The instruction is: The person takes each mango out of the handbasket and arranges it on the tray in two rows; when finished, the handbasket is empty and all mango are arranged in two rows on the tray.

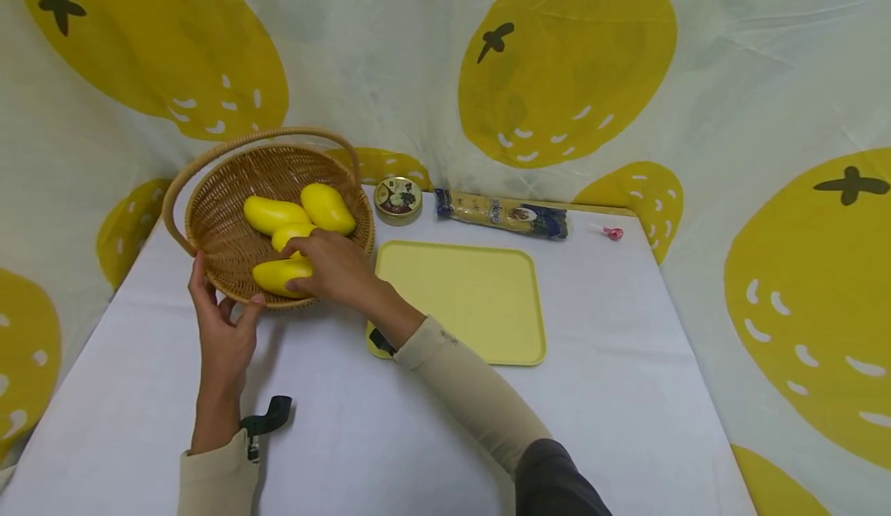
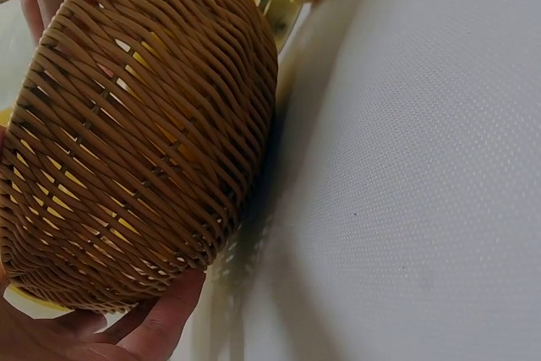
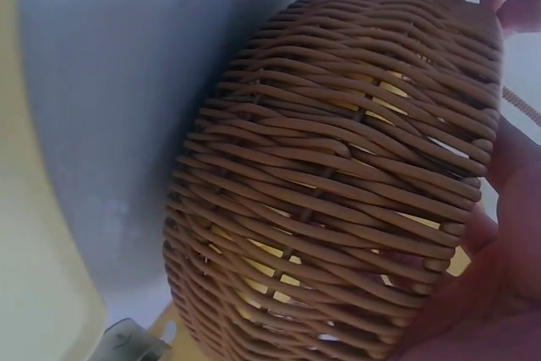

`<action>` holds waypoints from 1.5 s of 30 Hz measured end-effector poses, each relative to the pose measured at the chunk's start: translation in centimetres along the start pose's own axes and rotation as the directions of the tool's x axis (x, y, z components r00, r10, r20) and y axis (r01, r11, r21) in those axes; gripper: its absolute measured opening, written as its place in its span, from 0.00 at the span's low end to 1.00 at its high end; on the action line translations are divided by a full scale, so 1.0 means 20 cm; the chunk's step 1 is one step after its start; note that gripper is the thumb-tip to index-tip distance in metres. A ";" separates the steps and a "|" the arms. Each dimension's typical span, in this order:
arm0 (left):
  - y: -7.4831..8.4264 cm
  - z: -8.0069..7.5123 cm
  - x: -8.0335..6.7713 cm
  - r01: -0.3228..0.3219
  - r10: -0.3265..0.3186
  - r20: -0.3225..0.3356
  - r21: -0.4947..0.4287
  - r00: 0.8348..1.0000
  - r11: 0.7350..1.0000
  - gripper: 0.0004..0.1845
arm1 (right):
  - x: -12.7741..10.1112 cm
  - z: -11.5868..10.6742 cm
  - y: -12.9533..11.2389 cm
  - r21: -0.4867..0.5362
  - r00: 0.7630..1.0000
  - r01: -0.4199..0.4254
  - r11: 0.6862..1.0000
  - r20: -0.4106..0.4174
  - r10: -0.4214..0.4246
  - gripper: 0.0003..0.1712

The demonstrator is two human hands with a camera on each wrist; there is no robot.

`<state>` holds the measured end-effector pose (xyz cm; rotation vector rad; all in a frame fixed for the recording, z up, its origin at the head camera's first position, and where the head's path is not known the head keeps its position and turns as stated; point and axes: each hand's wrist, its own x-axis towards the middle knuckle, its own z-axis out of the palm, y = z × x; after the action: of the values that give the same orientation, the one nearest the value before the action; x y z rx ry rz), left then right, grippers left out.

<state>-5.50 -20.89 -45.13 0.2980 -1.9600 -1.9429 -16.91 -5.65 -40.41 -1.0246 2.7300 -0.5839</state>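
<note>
A brown wicker basket (image 1: 230, 183) with a tall handle stands tilted at the back left of the table, with several yellow mangoes (image 1: 327, 208) inside. My left hand (image 1: 226, 338) grips its near left side; in the left wrist view the fingers (image 2: 173, 310) press against the weave. Reaching over the near right rim, my right hand (image 1: 337, 268) has thumb and fingers around the right end of the nearest mango (image 1: 274, 276). That mango lies low in the basket. In the right wrist view the wicker wall hides most of the right hand's fingers.
Right of the basket lies a pale yellow tray (image 1: 459, 299), partly under the right forearm. Behind it are a round tin (image 1: 398, 199), a long pasta packet (image 1: 501, 214) and a red wrapped lollipop (image 1: 612, 233). A fruit-print curtain (image 1: 390, 52) hangs behind the table.
</note>
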 end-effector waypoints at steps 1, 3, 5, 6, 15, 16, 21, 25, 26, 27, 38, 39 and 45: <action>0.00 0.00 0.00 0.000 0.000 0.001 -0.002 1.000 1.000 0.49 | 0.01 0.00 0.00 -0.005 1.000 -0.007 1.000 0.012 0.007 0.28; 0.00 0.01 0.00 0.001 -0.001 0.002 0.006 1.000 1.000 0.49 | 0.03 0.00 0.00 -0.008 0.999 -0.017 1.000 0.030 0.018 0.28; 0.00 0.01 0.00 0.002 -0.002 0.004 0.007 1.000 1.000 0.49 | 0.04 0.00 0.01 -0.009 0.999 -0.026 1.000 0.042 0.026 0.28; 0.00 0.01 0.00 0.000 0.000 0.005 0.007 1.000 1.000 0.49 | 0.04 0.00 0.01 -0.011 0.998 -0.031 0.999 0.050 0.031 0.28; 0.00 0.02 -0.01 0.013 -0.013 0.004 0.025 1.000 1.000 0.49 | 0.05 0.01 0.01 0.016 0.996 -0.047 0.999 0.074 0.046 0.26; 0.00 0.02 -0.01 0.015 -0.015 0.003 0.025 1.000 1.000 0.49 | 0.04 0.01 0.01 0.024 0.996 -0.047 0.999 0.073 0.045 0.26; 0.00 0.02 -0.01 0.011 -0.011 -0.007 0.021 1.000 1.000 0.49 | 0.03 -0.02 0.01 0.076 0.998 -0.042 0.996 0.055 0.037 0.25; 0.00 0.02 -0.01 -0.006 0.007 -0.015 0.015 1.000 1.000 0.48 | 0.01 -0.05 0.00 0.106 0.998 -0.046 0.993 0.042 0.042 0.25; -0.01 0.02 -0.01 -0.010 0.010 -0.015 0.015 1.000 1.000 0.48 | 0.01 -0.06 0.00 0.114 0.998 -0.045 0.993 0.038 0.041 0.25; -0.01 0.01 0.00 -0.011 0.011 -0.014 0.021 1.000 1.000 0.48 | 0.00 -0.07 0.00 0.125 0.999 -0.043 0.991 0.032 0.039 0.25; -0.10 -0.03 0.03 -0.003 0.003 -0.017 0.030 1.000 1.000 0.49 | -0.06 -0.16 0.07 0.296 0.997 -0.004 0.955 -0.066 0.025 0.24; -0.10 -0.03 0.04 -0.008 0.009 -0.018 0.028 1.000 1.000 0.49 | -0.07 -0.17 0.08 0.319 0.996 0.000 0.948 -0.081 0.027 0.24; -0.11 -0.03 0.04 -0.019 0.019 -0.020 -0.006 1.000 1.000 0.50 | -0.12 -0.22 0.14 0.426 0.981 0.039 0.904 -0.188 0.046 0.22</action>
<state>-6.18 -21.86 -47.23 0.2947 -1.9376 -1.9260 -17.96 -0.77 -37.44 -0.8861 2.5730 -1.2768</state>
